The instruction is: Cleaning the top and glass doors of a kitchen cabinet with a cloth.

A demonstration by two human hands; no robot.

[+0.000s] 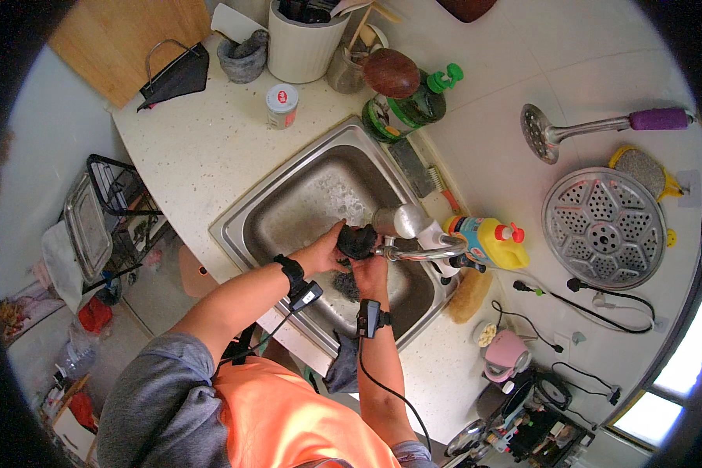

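Note:
Above the stainless steel sink point(304, 169), my left hand point(329, 250) grips a rounded black object point(357, 241) from its left side. My right hand point(371, 274) holds the same object from below, its fingers partly hidden. What the black object is cannot be made out. A chrome faucet spout point(424, 253) reaches over the basin close to my right hand. Just below the hands is a dark, mesh-like scouring pad point(346, 286), seemingly in the basin. Wet patches and suds mark the basin floor.
Along the sink's wall side stand a green pump bottle point(403, 111), a yellow detergent bottle point(491, 240), a small brush point(444, 190) and a tan sponge point(470, 297). A lidded can point(282, 106) sits on the counter. A dark cloth point(342, 365) hangs at the front edge.

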